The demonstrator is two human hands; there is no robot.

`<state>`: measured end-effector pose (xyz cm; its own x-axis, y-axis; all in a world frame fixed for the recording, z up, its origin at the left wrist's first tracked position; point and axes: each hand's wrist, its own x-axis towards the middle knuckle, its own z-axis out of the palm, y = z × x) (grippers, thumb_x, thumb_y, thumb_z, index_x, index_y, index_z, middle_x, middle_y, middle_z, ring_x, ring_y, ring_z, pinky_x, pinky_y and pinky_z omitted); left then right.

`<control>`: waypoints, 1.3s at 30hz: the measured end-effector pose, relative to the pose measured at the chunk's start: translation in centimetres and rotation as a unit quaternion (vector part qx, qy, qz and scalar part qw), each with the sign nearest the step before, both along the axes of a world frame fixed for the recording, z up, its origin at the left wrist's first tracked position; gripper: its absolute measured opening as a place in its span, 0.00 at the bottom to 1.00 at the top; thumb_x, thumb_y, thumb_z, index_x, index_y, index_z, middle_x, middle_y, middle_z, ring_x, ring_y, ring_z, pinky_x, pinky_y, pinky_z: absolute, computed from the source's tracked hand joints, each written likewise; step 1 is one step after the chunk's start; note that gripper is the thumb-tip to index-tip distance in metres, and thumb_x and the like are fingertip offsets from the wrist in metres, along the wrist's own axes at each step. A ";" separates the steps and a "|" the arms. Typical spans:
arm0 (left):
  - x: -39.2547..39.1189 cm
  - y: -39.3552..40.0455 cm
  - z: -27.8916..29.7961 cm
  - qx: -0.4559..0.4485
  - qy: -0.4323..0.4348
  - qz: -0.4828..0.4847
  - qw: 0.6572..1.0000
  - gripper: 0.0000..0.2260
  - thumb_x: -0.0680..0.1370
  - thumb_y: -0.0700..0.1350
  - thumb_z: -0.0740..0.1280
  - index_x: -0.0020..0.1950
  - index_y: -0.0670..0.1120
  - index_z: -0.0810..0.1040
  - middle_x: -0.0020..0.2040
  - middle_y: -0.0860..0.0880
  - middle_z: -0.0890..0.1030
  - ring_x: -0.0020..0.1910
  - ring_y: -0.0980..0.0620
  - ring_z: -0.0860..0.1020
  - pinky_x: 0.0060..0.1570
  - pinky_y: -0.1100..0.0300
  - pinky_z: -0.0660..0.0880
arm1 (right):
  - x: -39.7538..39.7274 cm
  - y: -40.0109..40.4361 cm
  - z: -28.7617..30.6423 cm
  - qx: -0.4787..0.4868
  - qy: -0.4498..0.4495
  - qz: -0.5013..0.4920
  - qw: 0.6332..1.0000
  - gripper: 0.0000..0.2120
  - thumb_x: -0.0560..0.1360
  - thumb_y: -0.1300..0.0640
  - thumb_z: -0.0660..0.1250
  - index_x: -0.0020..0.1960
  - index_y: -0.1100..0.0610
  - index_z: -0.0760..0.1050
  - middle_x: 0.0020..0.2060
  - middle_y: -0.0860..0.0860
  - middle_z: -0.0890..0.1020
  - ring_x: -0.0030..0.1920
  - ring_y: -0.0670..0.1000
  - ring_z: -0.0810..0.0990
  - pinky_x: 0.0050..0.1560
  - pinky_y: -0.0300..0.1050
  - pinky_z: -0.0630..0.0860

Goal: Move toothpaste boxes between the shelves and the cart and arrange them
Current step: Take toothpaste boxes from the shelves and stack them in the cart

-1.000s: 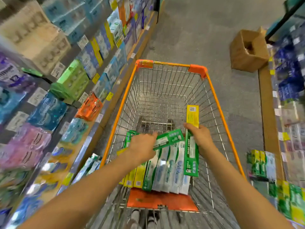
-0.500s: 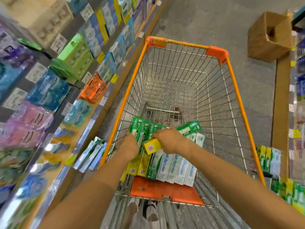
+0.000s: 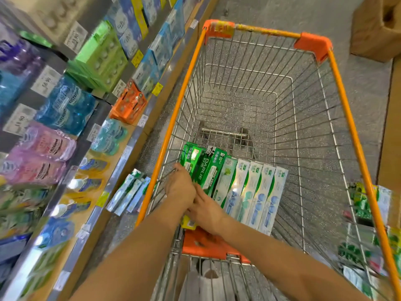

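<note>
Since half a second ago, both my hands have dropped to the near-left corner of the cart (image 3: 347,118). Left hand (image 3: 181,187) and right hand (image 3: 206,208) touch; grasp: cannot tell. Toothpaste boxes (image 3: 245,187): one row on the cart floor beside them.

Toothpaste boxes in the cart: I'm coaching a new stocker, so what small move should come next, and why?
Probably press the yellow box flat into the row's left end. Both hands, left hand and right hand, already meet there, the toothpaste boxes lie side by side, and only its corner shows beneath them.
</note>
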<state>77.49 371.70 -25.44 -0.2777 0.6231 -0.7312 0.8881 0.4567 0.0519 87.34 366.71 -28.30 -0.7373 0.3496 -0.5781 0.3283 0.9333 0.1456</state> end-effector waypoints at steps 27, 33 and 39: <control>-0.4 -3.6 1.4 0.207 -0.157 0.169 0.951 0.22 0.75 0.28 0.58 0.70 0.35 0.69 0.69 0.38 0.71 0.61 0.39 0.74 0.59 0.50 0.72 | -0.2 2.2 0.4 -0.097 0.194 -0.523 0.824 0.31 0.78 0.64 0.59 0.76 0.61 0.49 0.64 0.62 0.72 0.62 0.61 0.74 0.51 0.47 0.71; -1.2 -3.2 4.2 0.185 -0.174 0.126 0.959 0.22 0.77 0.31 0.59 0.71 0.38 0.67 0.68 0.38 0.71 0.60 0.40 0.75 0.57 0.53 0.73 | 0.4 4.4 3.5 -0.110 0.161 -0.463 0.865 0.36 0.75 0.71 0.59 0.76 0.65 0.42 0.67 0.62 0.69 0.64 0.59 0.72 0.57 0.50 0.70; 0.3 0.0 11.7 0.244 -0.154 -0.052 0.956 0.20 0.77 0.33 0.57 0.69 0.40 0.71 0.64 0.39 0.75 0.60 0.41 0.75 0.56 0.52 0.71 | 5.9 7.6 14.7 0.031 0.164 -0.488 0.857 0.34 0.75 0.66 0.63 0.75 0.62 0.50 0.71 0.58 0.64 0.69 0.59 0.65 0.66 0.54 0.65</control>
<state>77.78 371.74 -13.77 -0.0132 0.9237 -0.3829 0.8354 0.2207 0.5034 93.19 374.32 -13.64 -0.1951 0.9148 -0.3535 0.9808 0.1844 -0.0641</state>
